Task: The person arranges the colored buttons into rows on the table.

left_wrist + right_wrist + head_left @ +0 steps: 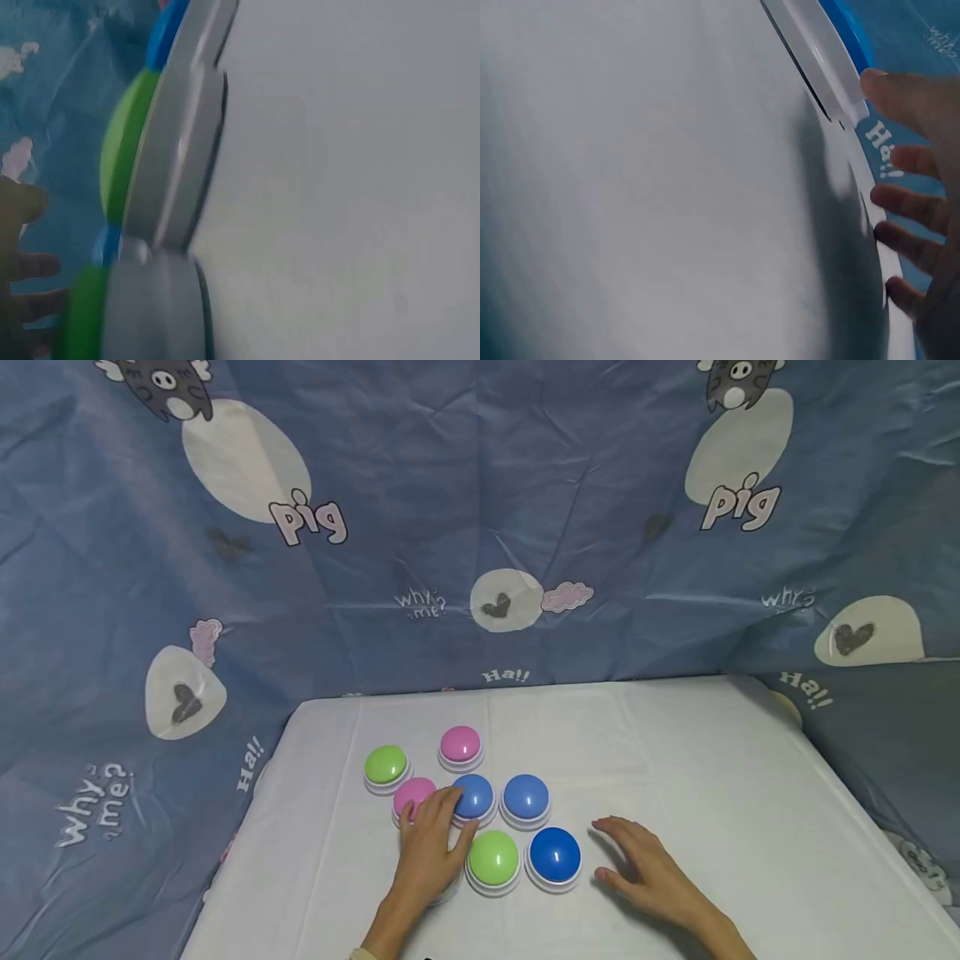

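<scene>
Several round dome push buttons on white bases stand grouped on the white table. My left hand (431,847) is over the group with its fingers spread loosely, fingertips right at a pink button (415,792) and a light blue button (474,795). Its thumb reaches toward the near green button (493,858). Beneath the palm another button is mostly hidden; the left wrist view shows a green dome (82,319) low at the left. My right hand (648,872) hovers right of the dark blue button (555,855), fingers apart and holding nothing.
Another green button (386,765) is at the group's far left, a second pink button (461,744) at its back, and a second light blue button (526,797) on its right. A blue printed cloth (600,543) hangs behind the white tabletop (675,735).
</scene>
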{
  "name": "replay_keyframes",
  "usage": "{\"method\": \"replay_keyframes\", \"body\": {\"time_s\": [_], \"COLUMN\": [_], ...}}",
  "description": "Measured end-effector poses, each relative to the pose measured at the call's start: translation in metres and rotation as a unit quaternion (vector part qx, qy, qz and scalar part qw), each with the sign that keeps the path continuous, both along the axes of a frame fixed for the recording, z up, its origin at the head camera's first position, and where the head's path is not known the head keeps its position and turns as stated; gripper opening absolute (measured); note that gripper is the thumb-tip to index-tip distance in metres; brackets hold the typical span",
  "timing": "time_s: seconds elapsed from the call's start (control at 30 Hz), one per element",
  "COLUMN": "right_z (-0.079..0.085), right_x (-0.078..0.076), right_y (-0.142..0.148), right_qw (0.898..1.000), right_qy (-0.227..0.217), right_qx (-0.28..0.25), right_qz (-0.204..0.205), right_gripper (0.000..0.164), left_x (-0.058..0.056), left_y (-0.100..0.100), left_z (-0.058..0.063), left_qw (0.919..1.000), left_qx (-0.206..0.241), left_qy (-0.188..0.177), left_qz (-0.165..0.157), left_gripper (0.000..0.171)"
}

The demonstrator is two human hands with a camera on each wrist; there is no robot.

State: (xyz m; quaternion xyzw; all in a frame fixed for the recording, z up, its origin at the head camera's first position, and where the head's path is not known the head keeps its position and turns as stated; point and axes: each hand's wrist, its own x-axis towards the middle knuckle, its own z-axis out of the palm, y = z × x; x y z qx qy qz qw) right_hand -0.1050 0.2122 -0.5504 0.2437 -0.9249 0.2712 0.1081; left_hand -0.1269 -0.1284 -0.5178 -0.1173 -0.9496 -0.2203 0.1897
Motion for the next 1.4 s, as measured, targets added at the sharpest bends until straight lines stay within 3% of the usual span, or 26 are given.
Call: {"method": "replay_keyframes", "body": {"time_s": [0.13, 0.23, 0.37, 0.47, 0.57, 0.77, 0.97, 1.13, 1.3, 1.4], "right_z": [-0.004, -0.007, -0.010, -0.013, -0.018, -0.028, -0.036, -0.038, -0.034, -0.026], "right_x": [0.001, 0.002, 0.005, 0.008, 0.010, 0.012, 0.020, 0.027, 0.021, 0.012], "right_y": [-0.004, -0.008, -0.013, -0.017, -0.022, -0.032, -0.033, -0.034, -0.038, -0.044], "right_qw": [1.000, 0.999, 0.998, 0.997, 0.998, 0.997, 0.996, 0.996, 0.996, 0.995], "right_qy": [0.013, 0.012, -0.003, -0.007, -0.002, 0.046, 0.060, 0.051, 0.045, 0.029], "right_qx": [-0.018, -0.036, -0.063, -0.069, -0.066, -0.060, -0.066, -0.049, -0.056, -0.066], "right_qz": [0.015, 0.023, 0.022, 0.018, 0.016, -0.009, -0.012, -0.044, -0.054, -0.062], "right_gripper": [0.062, 0.063, 0.067, 0.069, 0.071, 0.071, 0.070, 0.070, 0.069, 0.068], "left_x": [0.000, 0.000, 0.000, 0.001, 0.001, 0.005, 0.016, 0.022, 0.015, 0.007], "left_y": [0.015, 0.025, 0.038, 0.048, 0.056, 0.065, 0.074, 0.075, 0.068, 0.061], "left_z": [0.003, 0.004, 0.001, -0.002, -0.007, -0.023, -0.035, -0.042, -0.042, -0.032], "left_qw": [0.9982, 0.9929, 0.9831, 0.9762, 0.9693, 0.9675, 0.9720, 0.9759, 0.9784, 0.9800], "left_qx": [0.000, -0.013, -0.041, -0.071, -0.108, -0.139, -0.158, -0.152, -0.139, -0.128], "left_qy": [0.022, 0.030, -0.007, -0.041, -0.049, -0.038, -0.038, -0.018, 0.028, 0.046], "left_qz": [-0.055, -0.114, -0.178, -0.201, -0.216, -0.208, -0.170, -0.156, -0.150, -0.145], "left_gripper": [0.050, 0.049, 0.051, 0.056, 0.063, 0.085, 0.079, 0.078, 0.076, 0.075]}}
